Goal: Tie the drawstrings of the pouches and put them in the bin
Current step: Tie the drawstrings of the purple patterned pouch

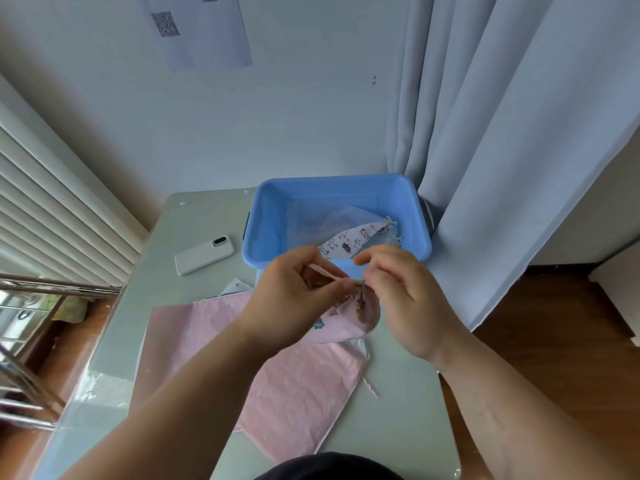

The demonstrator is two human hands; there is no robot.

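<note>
A small pink printed pouch [360,311] hangs gathered at its neck between both hands, just in front of the blue bin [263,216]. My left hand [294,296] pinches a pale pink drawstring [325,271] that runs to the pouch's neck. My right hand [398,292] pinches the other string end at the neck; that end is hidden by its fingers. Inside the bin lie a white pouch with cat prints [346,242], its strings tied, and a sheer bluish pouch [311,223]. A larger pink pouch [298,386] lies flat on the table under my forearms.
A white phone [204,255] lies face down on the grey-green table [194,216], left of the bin. Pale curtains [502,133] hang to the right, touching the bin's corner. Window blinds and a metal rack stand on the left. A bit of white printed fabric [235,287] shows beside the pink pouch.
</note>
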